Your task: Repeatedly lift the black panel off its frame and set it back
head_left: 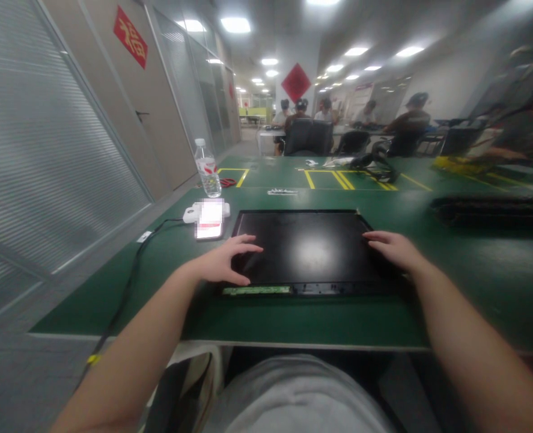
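A black flat display panel (pixel 275 246) lies face up on the green table in front of me. A narrow green circuit board (pixel 257 290) runs along the left part of its near edge. Over the panel's left edge is my left hand (pixel 228 261), fingers and thumb spread apart, the thumb close to the near left corner. My right hand (pixel 395 249) rests at the right edge with its fingers stretched toward the far right corner. Its thumb is hidden. Neither hand is visibly closed around the panel.
Left of the panel are a phone (pixel 210 219), a white power adapter (pixel 189 214), a black cable (pixel 135 264) and a water bottle (pixel 208 171). Red-handled scissors (pixel 228 182) and small white pieces (pixel 282 192) lie beyond. A long black part (pixel 496 210) sits at right. Several people sit farther back.
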The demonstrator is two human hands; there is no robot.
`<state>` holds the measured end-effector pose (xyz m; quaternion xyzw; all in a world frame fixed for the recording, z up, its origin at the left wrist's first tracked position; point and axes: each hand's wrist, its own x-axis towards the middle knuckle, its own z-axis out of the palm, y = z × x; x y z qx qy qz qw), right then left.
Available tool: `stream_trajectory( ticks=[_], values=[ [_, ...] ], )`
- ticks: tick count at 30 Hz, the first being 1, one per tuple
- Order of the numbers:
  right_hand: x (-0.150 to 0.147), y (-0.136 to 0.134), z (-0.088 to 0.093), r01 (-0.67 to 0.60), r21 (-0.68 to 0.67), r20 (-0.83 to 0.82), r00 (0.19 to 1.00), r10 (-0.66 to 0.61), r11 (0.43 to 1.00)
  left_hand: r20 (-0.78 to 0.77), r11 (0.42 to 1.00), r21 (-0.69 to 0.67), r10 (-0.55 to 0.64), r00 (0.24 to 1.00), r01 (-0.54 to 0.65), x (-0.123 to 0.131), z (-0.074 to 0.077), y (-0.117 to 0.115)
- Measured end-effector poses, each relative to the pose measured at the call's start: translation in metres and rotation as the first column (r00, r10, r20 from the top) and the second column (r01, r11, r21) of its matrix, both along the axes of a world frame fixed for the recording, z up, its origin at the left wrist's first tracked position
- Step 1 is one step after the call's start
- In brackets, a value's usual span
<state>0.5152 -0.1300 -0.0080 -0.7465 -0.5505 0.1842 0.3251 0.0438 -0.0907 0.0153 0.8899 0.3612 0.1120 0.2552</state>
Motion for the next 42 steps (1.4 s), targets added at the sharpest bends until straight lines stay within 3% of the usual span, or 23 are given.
stream_trajectory(
  ticks=[14,29,33,36,39,42],
  values=[
    [0.0,0.001,0.005,-0.035,-0.035,0.046,0.998,0.037,0.999,-0.025,0.999,0.028,-0.023,0.999,0.023,0.006,0.003,-0.004],
    [-0.003,-0.002,0.006,0.047,-0.013,0.076,0.996,-0.046,0.999,-0.015,1.0,0.022,-0.006,1.0,0.007,0.007,0.002,-0.004],
    [-0.003,-0.002,0.005,0.104,0.082,-0.035,0.994,-0.101,0.991,0.059,0.988,0.087,0.125,0.99,-0.13,0.007,-0.006,0.004],
    [0.001,-0.002,0.005,0.219,0.147,-0.089,0.974,-0.208,0.964,0.08,0.918,0.222,0.318,0.945,-0.328,0.005,-0.012,0.011],
    [0.007,-0.002,0.005,0.301,0.119,-0.074,0.953,-0.294,0.946,-0.009,0.852,0.252,0.475,0.88,-0.458,0.003,-0.015,0.017],
    [0.012,-0.001,0.002,0.318,0.076,-0.023,0.948,-0.317,0.945,-0.114,0.832,0.278,0.525,0.843,-0.481,0.0,-0.016,0.021]
  ],
)
